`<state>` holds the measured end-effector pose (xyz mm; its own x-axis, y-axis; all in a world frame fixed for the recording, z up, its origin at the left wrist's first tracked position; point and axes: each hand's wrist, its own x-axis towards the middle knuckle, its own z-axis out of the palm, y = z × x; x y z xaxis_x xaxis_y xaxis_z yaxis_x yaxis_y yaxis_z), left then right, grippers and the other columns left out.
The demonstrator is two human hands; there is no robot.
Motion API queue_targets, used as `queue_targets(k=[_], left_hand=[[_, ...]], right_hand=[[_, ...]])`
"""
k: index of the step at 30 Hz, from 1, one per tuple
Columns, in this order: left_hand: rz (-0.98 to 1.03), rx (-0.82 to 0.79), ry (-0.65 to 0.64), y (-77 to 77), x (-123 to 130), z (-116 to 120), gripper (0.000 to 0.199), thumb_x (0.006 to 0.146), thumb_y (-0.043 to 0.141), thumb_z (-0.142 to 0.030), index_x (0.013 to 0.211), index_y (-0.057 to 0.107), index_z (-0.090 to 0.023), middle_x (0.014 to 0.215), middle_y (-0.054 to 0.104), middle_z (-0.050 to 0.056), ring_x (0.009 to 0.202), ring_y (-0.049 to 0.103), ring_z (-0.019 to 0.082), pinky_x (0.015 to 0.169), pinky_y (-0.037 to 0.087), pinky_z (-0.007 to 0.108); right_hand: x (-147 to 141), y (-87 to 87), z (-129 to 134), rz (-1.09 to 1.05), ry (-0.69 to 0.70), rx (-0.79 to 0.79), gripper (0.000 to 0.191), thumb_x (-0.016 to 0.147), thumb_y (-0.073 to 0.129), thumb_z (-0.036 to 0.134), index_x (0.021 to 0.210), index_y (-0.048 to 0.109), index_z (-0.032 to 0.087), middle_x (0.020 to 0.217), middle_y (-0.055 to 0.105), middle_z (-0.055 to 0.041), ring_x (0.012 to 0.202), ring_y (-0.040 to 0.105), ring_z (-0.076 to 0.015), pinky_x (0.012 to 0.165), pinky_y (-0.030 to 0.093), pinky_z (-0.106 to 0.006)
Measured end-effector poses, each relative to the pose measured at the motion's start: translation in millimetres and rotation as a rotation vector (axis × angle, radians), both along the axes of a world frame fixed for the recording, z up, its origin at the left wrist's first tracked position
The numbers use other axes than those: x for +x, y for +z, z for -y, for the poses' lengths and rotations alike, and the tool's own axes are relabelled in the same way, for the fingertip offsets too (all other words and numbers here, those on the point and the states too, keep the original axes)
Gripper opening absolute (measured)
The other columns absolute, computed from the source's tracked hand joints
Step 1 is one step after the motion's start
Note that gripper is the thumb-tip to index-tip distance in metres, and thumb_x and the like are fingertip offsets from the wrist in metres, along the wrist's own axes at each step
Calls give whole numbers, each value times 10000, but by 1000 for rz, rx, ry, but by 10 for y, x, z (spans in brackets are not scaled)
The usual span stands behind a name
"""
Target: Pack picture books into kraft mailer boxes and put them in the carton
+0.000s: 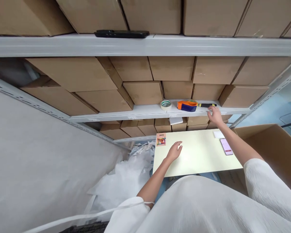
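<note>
My left hand (174, 151) hovers over the pale yellow board (196, 158), fingers apart and holding nothing. My right hand (214, 115) reaches to the shelf edge, its fingers by the black and yellow tool (207, 105); whether they grip it is unclear. Left of that tool lies an orange and blue tape dispenser (187, 106), and further left a roll of tape (166, 105). On the board are a small pink card with a colourful picture (161, 139) at the far left corner, a phone (226, 147) at the right and a white item (218, 134) behind it.
Metal shelves (145, 46) hold rows of cardboard boxes (143, 92). A black object (122, 34) rests on the upper shelf edge. An open carton (271, 152) stands right of the board. Crumpled white sheeting (128, 178) lies at the left, beside a pale wall.
</note>
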<state>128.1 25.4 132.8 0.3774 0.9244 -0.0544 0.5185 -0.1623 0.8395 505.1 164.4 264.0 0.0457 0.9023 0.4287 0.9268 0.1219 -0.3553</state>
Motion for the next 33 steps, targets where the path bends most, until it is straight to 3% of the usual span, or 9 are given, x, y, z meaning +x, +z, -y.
queue_targets(k=[6, 11, 16, 20, 24, 27, 30, 33], left_hand=[[-8, -13, 117, 24, 480, 293, 387, 1050, 541, -286, 1405, 692, -253, 1424, 710, 93, 1260, 701, 224, 1165, 525, 395], [-23, -44, 176, -39, 840, 586, 389, 1042, 540, -277, 1399, 691, -244, 1419, 710, 95, 1233, 713, 222, 1144, 543, 393], [-15, -44, 161, -105, 1056, 648, 374, 1045, 540, -291, 1377, 702, -235, 1414, 714, 99, 1218, 722, 228, 1151, 546, 420], [2, -34, 135, -186, 1180, 549, 360, 1045, 548, -296, 1357, 711, -226, 1405, 719, 109, 1205, 730, 241, 1120, 571, 437], [-2, -65, 83, -265, 1346, 453, 355, 1043, 545, -272, 1355, 709, -228, 1407, 721, 110, 1200, 736, 238, 1074, 596, 414], [-23, -110, 15, -310, 1492, 424, 366, 1043, 537, -262, 1367, 702, -215, 1425, 713, 119, 1199, 737, 238, 1056, 602, 406], [-48, -125, -58, -354, 1626, 430, 370, 1045, 537, -275, 1369, 704, -207, 1445, 702, 126, 1215, 729, 245, 1088, 587, 421], [-67, -134, -117, -398, 1716, 460, 380, 1045, 534, -283, 1378, 701, -210, 1443, 705, 123, 1209, 727, 249, 1107, 577, 435]], right_hand=[[326, 92, -538, 104, 60, -124, 355, 915, 565, 299, 1227, 678, 171, 1380, 691, -215, 1262, 539, -418, 1075, 424, -601], [425, 65, -709, 120, 121, -165, 330, 933, 536, 259, 1223, 659, 161, 1224, 737, -216, 1199, 554, -407, 1047, 410, -577], [555, 109, -488, 46, 182, -81, 280, 936, 557, 288, 1180, 645, 181, 1156, 739, -196, 1147, 559, -396, 999, 437, -532], [645, 30, 48, -78, 131, -18, 308, 938, 594, 328, 1221, 611, 208, 1175, 727, -170, 1117, 600, -368, 961, 470, -477], [657, -383, 756, -218, 5, -135, 264, 912, 613, 321, 1164, 596, 243, 1152, 732, -115, 1052, 650, -316, 871, 490, -397], [673, -865, 1223, -241, -111, -395, 186, 897, 639, 298, 1071, 586, 257, 1083, 736, -68, 954, 664, -273, 761, 453, -333], [747, -1337, 1567, -204, -230, -644, 147, 949, 645, 321, 1058, 576, 250, 1083, 729, -59, 893, 662, -237, 701, 397, -300], [854, -1697, 1794, -150, -281, -810, 134, 1002, 628, 322, 1083, 584, 224, 1139, 714, -94, 926, 671, -230, 686, 380, -294]])
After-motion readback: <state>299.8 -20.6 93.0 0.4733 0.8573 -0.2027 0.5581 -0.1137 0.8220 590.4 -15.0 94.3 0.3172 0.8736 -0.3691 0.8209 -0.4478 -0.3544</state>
